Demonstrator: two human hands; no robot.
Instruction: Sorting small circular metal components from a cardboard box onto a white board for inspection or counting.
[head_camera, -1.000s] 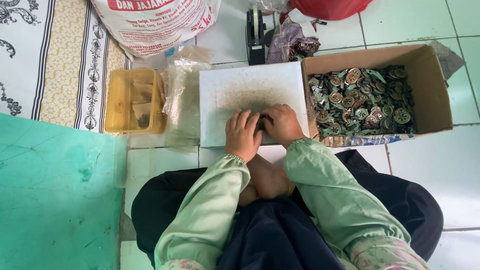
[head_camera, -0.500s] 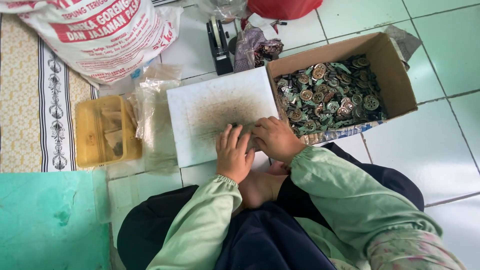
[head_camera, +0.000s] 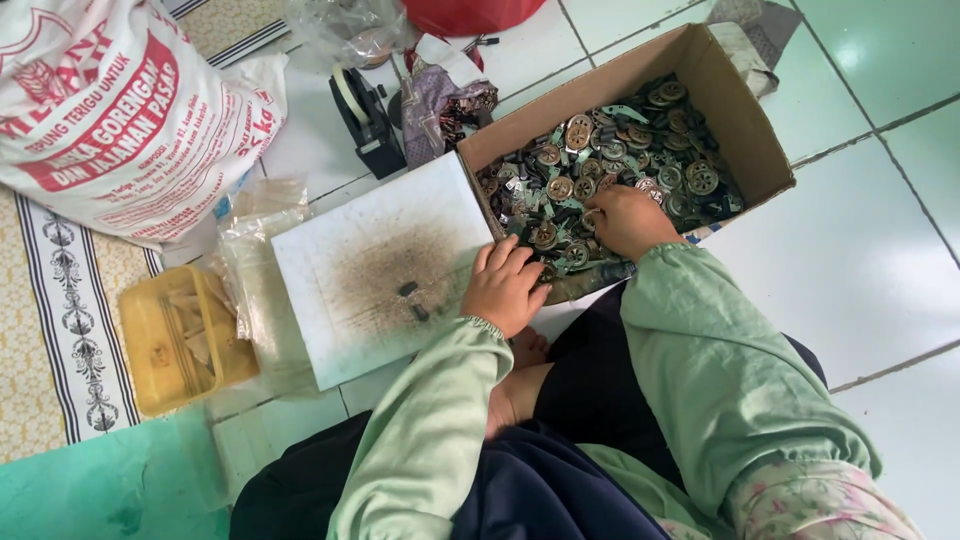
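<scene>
Here the right hand (head_camera: 628, 222) is down in the box (head_camera: 745, 130), fingers curled among the small round metal parts (head_camera: 620, 150) that fill it; whether it has pinched one I cannot tell, since the fingertips are buried. The left hand (head_camera: 505, 288) lies flat and open on the right edge of the white board (head_camera: 340, 240), touching the box's near wall. Two small dark pieces (head_camera: 412, 300) lie loose on the board's stained middle, just beside that hand.

The likeliest mishap, as I judge it, is those loose pieces getting swept off the board by the left hand or its sleeve, since they sit so near it and the board has no rim. The parts look tangled and sharp-edged, so a blind dig could nick a finger or drag several out at once, scattering them on the tiles (head_camera: 880, 240). The box's near wall sags outward and pressure from either hand could spill it.

Further out stand a tape dispenser (head_camera: 365, 120), clear plastic bags (head_camera: 255, 260), a yellow tray (head_camera: 180, 340) and a large printed sack (head_camera: 110, 110).
</scene>
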